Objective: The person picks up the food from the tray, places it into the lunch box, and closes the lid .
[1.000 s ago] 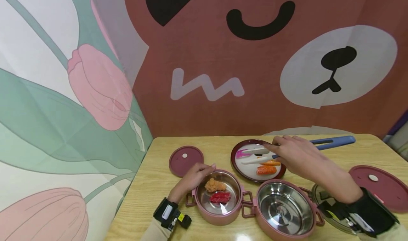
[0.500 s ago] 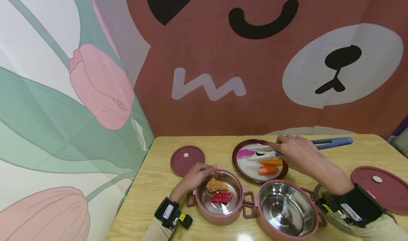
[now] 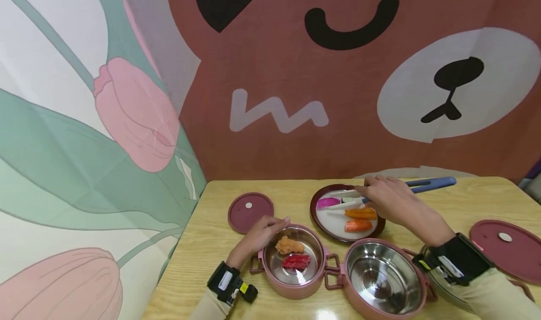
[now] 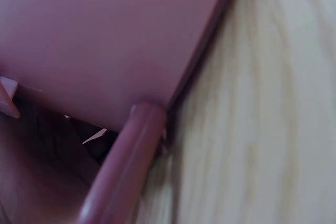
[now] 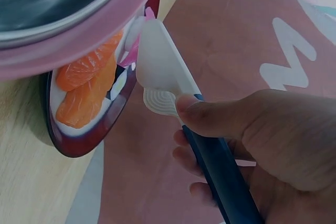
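Behind the wooden table (image 3: 198,235) hangs a bear-print cloth (image 3: 270,155), and the plate (image 3: 331,222) sits towards that far edge. At the plate's right side, the right hand (image 3: 390,202) pinches the tongs (image 3: 439,183). Their tips stand apart over the plate's left half, on either side of the pink piece (image 3: 327,203); I can't tell whether they touch it. A slice (image 3: 349,199) lies right beside it, so a squeeze might catch both, while a shallow bite could send the pink one skidding towards the rim. Nearer on the plate, the orange pieces (image 3: 360,214) could be swept aside by the tongs. Left of the plate and nearer, the left hand (image 3: 262,233) rests on the small pot (image 3: 296,291); whether its fingers curl round the wall, I can't tell. Just beside it, in front of the plate, is the big pot (image 3: 378,282), so a jolt could shift both.
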`<move>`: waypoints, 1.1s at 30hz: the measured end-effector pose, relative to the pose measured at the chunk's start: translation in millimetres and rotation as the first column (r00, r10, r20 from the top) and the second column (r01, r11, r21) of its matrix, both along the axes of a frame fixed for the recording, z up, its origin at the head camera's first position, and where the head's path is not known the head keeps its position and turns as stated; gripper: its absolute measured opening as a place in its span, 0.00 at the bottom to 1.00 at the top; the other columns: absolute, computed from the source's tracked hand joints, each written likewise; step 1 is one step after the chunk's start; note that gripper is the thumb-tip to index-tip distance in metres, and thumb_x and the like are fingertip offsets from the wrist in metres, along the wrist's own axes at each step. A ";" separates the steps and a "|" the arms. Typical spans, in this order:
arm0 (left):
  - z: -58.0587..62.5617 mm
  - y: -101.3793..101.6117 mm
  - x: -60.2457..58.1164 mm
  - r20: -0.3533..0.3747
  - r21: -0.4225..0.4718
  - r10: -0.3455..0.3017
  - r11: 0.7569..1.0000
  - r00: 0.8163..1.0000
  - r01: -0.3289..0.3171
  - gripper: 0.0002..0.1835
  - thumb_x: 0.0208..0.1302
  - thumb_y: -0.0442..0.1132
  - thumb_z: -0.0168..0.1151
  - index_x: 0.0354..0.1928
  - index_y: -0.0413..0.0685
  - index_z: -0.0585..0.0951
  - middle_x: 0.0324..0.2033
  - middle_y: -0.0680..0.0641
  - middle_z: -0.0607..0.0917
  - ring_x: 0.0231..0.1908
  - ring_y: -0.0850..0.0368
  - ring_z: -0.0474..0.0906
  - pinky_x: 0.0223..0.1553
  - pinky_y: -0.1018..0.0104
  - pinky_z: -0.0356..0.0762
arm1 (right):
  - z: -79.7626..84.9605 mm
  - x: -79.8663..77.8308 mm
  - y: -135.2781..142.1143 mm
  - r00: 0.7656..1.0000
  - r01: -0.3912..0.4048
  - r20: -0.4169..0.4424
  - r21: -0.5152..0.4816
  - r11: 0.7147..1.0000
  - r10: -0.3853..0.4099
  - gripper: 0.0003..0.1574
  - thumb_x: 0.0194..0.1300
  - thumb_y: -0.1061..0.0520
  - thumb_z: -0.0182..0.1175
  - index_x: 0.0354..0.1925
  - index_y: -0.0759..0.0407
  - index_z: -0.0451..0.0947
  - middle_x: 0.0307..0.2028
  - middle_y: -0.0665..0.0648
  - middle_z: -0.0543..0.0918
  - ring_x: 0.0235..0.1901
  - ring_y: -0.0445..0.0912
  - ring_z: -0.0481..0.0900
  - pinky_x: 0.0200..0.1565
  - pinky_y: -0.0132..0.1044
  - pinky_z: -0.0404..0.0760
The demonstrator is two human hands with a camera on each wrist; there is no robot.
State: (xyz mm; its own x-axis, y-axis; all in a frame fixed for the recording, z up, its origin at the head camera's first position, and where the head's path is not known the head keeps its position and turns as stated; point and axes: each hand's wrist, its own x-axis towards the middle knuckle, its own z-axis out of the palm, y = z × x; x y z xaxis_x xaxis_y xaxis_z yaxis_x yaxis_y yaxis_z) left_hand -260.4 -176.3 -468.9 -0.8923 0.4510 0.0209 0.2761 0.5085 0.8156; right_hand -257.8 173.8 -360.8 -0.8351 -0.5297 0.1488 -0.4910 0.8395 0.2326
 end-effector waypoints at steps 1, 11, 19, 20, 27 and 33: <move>-0.1 0.0 -0.3 -0.002 -0.001 -0.001 1.000 1.000 0.001 0.27 0.74 0.63 0.44 0.41 0.56 0.89 0.38 0.50 0.88 0.43 0.59 0.82 0.52 0.62 0.74 | -0.3 -1.3 -0.4 1.000 0.001 0.002 0.002 1.000 -0.001 0.31 0.50 0.52 0.77 0.53 0.53 0.83 0.35 0.55 0.79 0.29 0.45 0.73 0.30 0.35 0.76; -0.3 1.2 -2.6 -0.004 0.001 -0.006 1.000 1.000 0.006 0.29 0.74 0.64 0.44 0.37 0.54 0.88 0.31 0.55 0.85 0.37 0.60 0.80 0.46 0.66 0.74 | -7.0 -12.8 -2.2 0.998 0.025 0.050 0.012 1.000 -0.026 0.31 0.49 0.52 0.78 0.53 0.53 0.84 0.35 0.56 0.78 0.30 0.46 0.73 0.33 0.38 0.79; -1.1 0.4 -2.9 -0.002 0.003 0.001 1.000 1.000 -0.001 0.30 0.73 0.64 0.44 0.33 0.53 0.88 0.28 0.55 0.83 0.34 0.61 0.78 0.43 0.67 0.73 | -10.2 -17.4 -6.0 0.998 0.028 0.049 0.029 0.999 -0.029 0.31 0.49 0.53 0.78 0.54 0.51 0.84 0.33 0.57 0.77 0.29 0.46 0.70 0.29 0.36 0.76; -1.1 0.7 -3.2 -0.002 0.005 0.003 1.000 1.000 -0.003 0.30 0.73 0.64 0.45 0.33 0.53 0.88 0.28 0.55 0.83 0.34 0.61 0.78 0.43 0.67 0.73 | -10.3 -17.5 -6.0 0.999 0.028 0.045 0.029 0.999 -0.030 0.31 0.49 0.54 0.78 0.54 0.51 0.84 0.33 0.57 0.77 0.28 0.46 0.70 0.28 0.36 0.76; -2.4 1.4 -3.6 0.004 0.018 0.010 1.000 1.000 -0.010 0.29 0.73 0.64 0.45 0.29 0.53 0.86 0.26 0.54 0.80 0.32 0.61 0.75 0.41 0.67 0.71 | -11.1 -19.2 -5.0 0.999 0.033 0.030 0.038 0.999 -0.034 0.30 0.50 0.52 0.77 0.54 0.48 0.84 0.32 0.56 0.75 0.27 0.45 0.68 0.23 0.32 0.70; -1.9 1.9 -3.0 0.019 0.015 0.019 1.000 1.000 -0.019 0.28 0.74 0.63 0.45 0.28 0.54 0.86 0.26 0.51 0.80 0.32 0.59 0.75 0.41 0.67 0.71 | -12.4 -18.6 -1.7 0.999 0.037 0.033 0.026 0.999 -0.038 0.30 0.50 0.52 0.77 0.54 0.47 0.84 0.31 0.55 0.74 0.26 0.45 0.67 0.23 0.31 0.67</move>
